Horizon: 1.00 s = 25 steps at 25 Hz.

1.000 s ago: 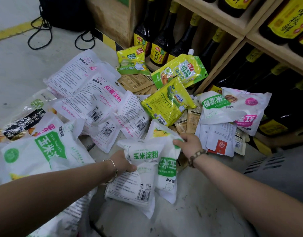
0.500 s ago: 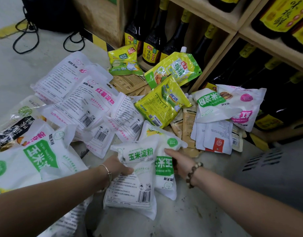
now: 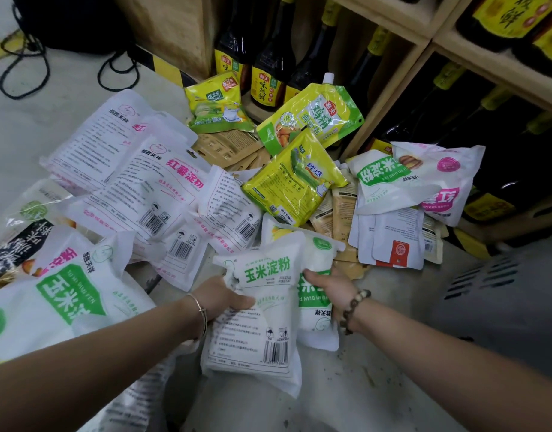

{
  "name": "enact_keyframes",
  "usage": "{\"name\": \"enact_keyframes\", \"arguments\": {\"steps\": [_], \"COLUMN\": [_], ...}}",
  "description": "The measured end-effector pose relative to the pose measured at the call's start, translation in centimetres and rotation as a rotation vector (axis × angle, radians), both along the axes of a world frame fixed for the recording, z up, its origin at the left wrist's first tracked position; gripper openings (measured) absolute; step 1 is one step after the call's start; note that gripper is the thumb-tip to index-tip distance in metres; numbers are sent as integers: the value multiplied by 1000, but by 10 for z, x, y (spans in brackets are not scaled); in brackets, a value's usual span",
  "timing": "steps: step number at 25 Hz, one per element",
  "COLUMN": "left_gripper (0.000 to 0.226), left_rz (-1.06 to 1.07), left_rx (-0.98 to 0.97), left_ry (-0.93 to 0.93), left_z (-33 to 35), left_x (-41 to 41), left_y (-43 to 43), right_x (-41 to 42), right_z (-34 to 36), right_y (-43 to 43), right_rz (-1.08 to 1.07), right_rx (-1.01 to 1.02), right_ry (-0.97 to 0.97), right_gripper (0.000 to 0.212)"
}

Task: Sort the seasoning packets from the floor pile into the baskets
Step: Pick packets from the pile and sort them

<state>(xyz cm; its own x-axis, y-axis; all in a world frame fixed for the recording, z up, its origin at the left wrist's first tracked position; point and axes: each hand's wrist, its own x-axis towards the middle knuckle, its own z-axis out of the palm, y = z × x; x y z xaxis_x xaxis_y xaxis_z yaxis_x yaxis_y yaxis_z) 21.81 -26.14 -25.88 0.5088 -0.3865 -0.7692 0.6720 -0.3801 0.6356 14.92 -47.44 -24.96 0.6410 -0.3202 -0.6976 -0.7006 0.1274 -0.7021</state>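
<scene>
A pile of seasoning packets covers the concrete floor. My left hand grips the left edge of a white cornstarch packet with green lettering, thumb on its front. My right hand holds a second white and green cornstarch packet that lies partly under the first. White packets with pink lettering lie to the left. Yellow-green packets sit in the middle of the pile. More white packets lie at the right. No basket is in view.
A wooden shelf with dark sauce bottles stands right behind the pile. Black cables and a dark bag lie at the far left. Large white and green bags crowd my left forearm. Bare floor lies between my arms.
My right hand has slid from the top of the right cornstarch packet down to its middle. My left hand has closed tighter on the front packet. The view has moved closer.
</scene>
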Motion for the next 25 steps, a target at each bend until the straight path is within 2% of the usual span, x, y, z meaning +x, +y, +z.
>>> {"name": "enact_keyframes", "arguments": {"steps": [2,3,10,18,21,25], "left_gripper": [13,11,9,9,11,7], "left_rz": [22,47,208,275,367,382], "left_rx": [-48,-72,-187,-432,-526,-598], "left_ry": [-25,-46,-234,-325,-370,-395], "left_z": [6,9,40,113,148,198], "left_x": [-2,-4,-4,12,11,7], "left_y": [-5,-9,-43,-80,-89,-93], "right_x": [-4,-7,-31,-34,-30,-39], "right_z": [9,13,69,188,231,282], "right_y": [-10,-16,-45,-43,-43,-49], "right_rz": [-21,-46,-286,-259,-253,-264], "right_rx": [-76,-113,-359,-656,-699,-761], "right_ry": [-53,-72,-190,-408,-480,-529], "right_gripper": [17,14,10,15,13,18]}}
